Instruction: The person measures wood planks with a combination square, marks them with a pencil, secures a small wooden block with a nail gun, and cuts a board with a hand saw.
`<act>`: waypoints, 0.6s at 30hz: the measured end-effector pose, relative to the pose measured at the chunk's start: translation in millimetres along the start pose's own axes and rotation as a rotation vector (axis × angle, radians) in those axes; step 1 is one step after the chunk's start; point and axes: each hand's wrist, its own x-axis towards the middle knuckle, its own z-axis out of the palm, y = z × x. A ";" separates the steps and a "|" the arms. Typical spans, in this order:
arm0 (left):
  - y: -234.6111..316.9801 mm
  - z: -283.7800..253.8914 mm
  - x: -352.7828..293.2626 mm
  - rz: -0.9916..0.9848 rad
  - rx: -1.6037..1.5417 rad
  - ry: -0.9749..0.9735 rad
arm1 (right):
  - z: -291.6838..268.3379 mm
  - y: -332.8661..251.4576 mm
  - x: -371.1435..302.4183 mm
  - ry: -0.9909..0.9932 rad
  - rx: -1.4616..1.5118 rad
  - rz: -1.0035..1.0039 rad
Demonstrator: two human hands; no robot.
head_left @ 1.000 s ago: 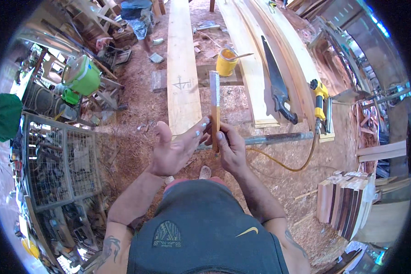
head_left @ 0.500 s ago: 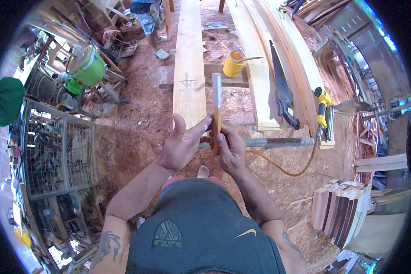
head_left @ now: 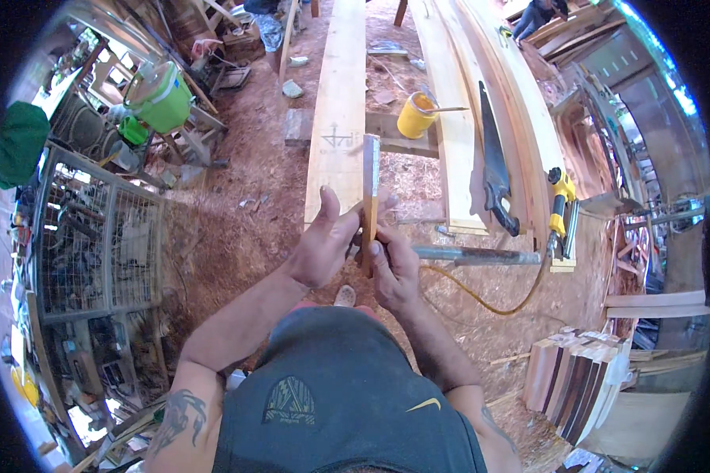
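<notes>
A narrow strip of wood [head_left: 371,189], orange-brown with a greyish-white upper part, stands upright in front of me. I cannot tell its exact kind. My right hand [head_left: 397,272] is closed round its lower end, the thumb lying along the near side. My left hand [head_left: 320,248] is beside it, thumb raised and fingers stretched toward the strip. The left fingertips pass behind the wood and are partly hidden. Beyond my hands lies a long pale plank [head_left: 335,169] with a pencilled mark on it.
At the right are more long boards [head_left: 461,181], a handsaw [head_left: 495,165], a yellow pot [head_left: 416,118] with a stick and a yellow-black air nailer [head_left: 560,201] with its hose. A metal pipe [head_left: 481,255] crosses ahead. Stacked wood blocks [head_left: 572,382] stand lower right; a wire cage [head_left: 79,236] stands left.
My left fingers have shifted and now reach past the strip's far side. The strip has moved slightly left and down in the picture, and my view has turned a little.
</notes>
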 end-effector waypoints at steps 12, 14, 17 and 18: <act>-8.7 -5.6 -4.9 -0.062 -0.144 0.057 | -6.4 0.2 -0.9 0.031 0.386 0.086; -10.9 -4.3 -7.5 -0.046 -0.194 0.066 | -9.9 -8.7 2.8 0.074 0.588 0.183; -5.0 6.7 -14.3 0.017 -0.288 -0.017 | -12.4 3.3 6.4 0.080 0.219 0.103; 0.2 12.5 -15.6 0.019 -0.278 -0.019 | -11.9 4.3 5.7 0.085 0.218 0.103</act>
